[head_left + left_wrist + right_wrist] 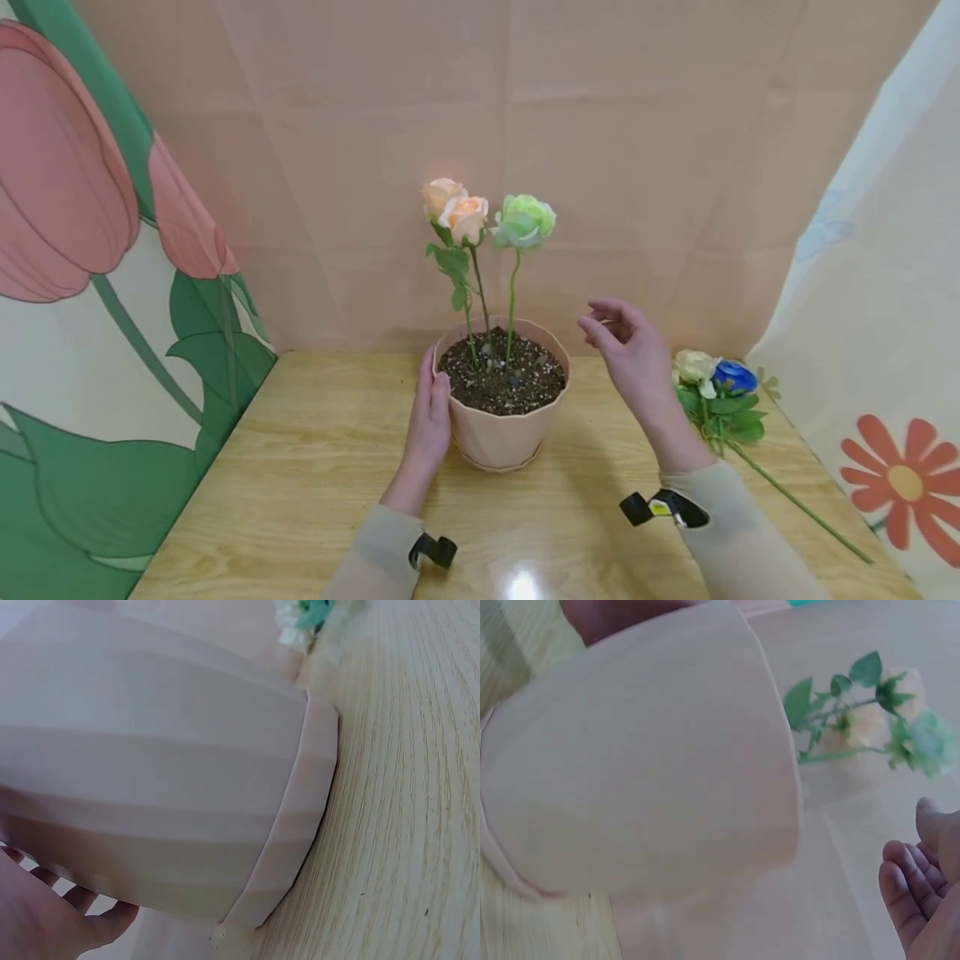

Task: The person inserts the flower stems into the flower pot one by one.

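Note:
A pink faceted flower pot (497, 433) full of dark soil (501, 379) stands upright on a matching saucer. Two peach roses (463, 218) and a pale green rose (525, 222) rise from the soil on green stems. At the pot's left side my left hand (430, 408) holds the wall, its thumb on the near side near the rim; the left wrist view shows fingers (112, 921) reaching behind the pot. To the right of the pot my right hand (630, 346) hovers apart from it, fingers loosely bent with nothing between them, also visible in the right wrist view.
On the right of the wooden table (300, 483) lie a cream rose (694, 367) and a blue rose (735, 377), with leaves and a long stem (802, 504) toward the front. A pink backdrop (337, 167) stands behind the table, with flower-printed sheets on either side.

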### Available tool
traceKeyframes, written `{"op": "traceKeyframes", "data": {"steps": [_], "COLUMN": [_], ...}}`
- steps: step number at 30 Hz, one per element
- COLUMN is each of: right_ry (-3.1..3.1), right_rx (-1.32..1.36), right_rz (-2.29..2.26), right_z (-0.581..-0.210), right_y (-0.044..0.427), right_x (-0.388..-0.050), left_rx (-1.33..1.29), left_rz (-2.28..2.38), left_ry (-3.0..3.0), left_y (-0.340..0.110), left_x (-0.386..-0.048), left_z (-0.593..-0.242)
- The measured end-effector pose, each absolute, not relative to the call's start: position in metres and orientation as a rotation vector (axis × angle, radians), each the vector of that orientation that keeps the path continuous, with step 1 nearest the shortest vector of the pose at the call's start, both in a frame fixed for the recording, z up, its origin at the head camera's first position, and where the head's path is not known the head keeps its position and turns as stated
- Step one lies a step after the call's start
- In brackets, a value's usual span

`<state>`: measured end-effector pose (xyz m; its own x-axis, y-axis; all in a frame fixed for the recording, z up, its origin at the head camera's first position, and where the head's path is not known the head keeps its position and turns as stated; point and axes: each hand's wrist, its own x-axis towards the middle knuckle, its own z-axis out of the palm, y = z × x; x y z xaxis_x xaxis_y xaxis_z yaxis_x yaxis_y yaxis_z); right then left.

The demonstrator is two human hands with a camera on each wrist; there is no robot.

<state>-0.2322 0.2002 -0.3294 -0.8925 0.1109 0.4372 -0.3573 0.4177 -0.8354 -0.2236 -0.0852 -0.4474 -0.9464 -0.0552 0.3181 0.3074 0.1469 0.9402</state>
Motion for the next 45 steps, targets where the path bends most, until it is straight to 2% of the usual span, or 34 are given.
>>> {"op": "traceKeyframes", "data": {"steps": [25, 45], "right_ry": [-2.483, -2.723], "right_rx": [-0.003, -0.062], "right_rz": [1.058, 0.808], "right_z": [-0.362, -0.417], "right_y": [0.338, 0.398], "right_x": [-0.208, -0.184], "left_rx": [-0.265, -0.271], "left_rz": [-1.854, -1.854], "left_ry": [-2.159, -2.162], "left_y": [-0.088, -0.086], "left_x": [-0.226, -0.224], "left_z": [-0.443, -0.446]}}
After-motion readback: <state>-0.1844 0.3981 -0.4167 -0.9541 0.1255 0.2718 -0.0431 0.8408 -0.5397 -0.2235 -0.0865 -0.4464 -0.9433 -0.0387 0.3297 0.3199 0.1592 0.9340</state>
